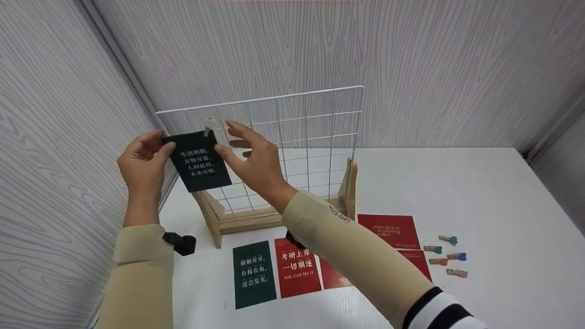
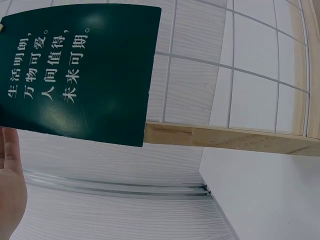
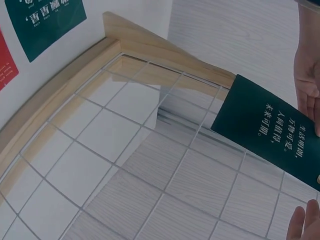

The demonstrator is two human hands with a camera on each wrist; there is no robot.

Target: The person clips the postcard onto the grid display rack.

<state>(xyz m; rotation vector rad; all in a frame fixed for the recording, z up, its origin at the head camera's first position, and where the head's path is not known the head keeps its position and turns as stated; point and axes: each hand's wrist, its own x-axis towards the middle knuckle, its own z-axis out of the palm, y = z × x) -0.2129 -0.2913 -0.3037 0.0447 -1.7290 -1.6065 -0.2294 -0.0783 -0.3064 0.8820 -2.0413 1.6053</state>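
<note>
A dark green card with white Chinese lettering hangs tilted at the left side of a white wire grid. Near its top right corner sits a small wooden clothespin with a white top, close to a grid wire. My left hand pinches the card's upper left corner, thumb in front and fingers behind. Beside the opposite edge, my right hand has its fingers spread, the thumb tip right at the card's edge. In the left wrist view, the card covers part of the grid.
The grid stands in a wooden base. In front lie another green card, a red card and more red cards, partly hidden by my right forearm. Several clothespins with coloured tops lie at the right. A wall rises close at left.
</note>
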